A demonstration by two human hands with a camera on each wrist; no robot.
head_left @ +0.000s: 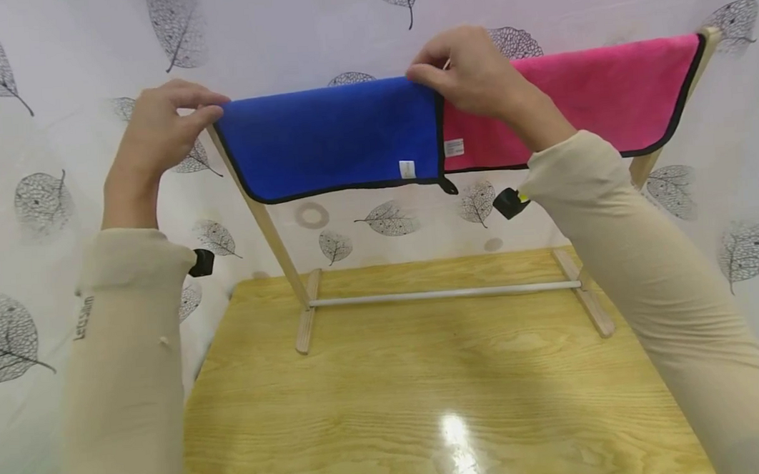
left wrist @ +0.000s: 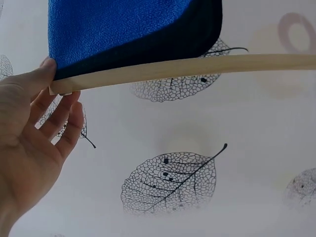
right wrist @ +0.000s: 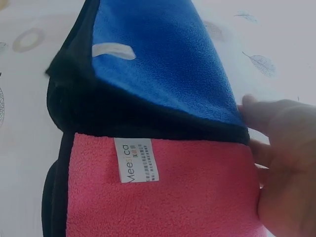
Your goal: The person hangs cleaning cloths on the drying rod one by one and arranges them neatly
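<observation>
A blue towel (head_left: 329,136) with black edging hangs folded over the top of a wooden drying rack (head_left: 271,232). My left hand (head_left: 157,127) pinches its top left corner; in the left wrist view the thumb (left wrist: 48,69) lies on the cloth and the fingers curl beneath the post end. At the towel's top right end, my right hand (head_left: 474,71) pinches the upper fold between thumb and fingers. Beside it hangs a pink towel (head_left: 604,100), also black-edged, its inner edge meeting the blue one. The right wrist view shows the pink towel's white label (right wrist: 137,160).
The rack's wooden feet (head_left: 592,301) stand on a wood-grain table (head_left: 387,387), joined by a white lower bar (head_left: 434,294). Behind is a pale curtain (head_left: 278,27) printed with leaves. A black hanging loop (head_left: 448,185) dangles from the blue towel's lower corner.
</observation>
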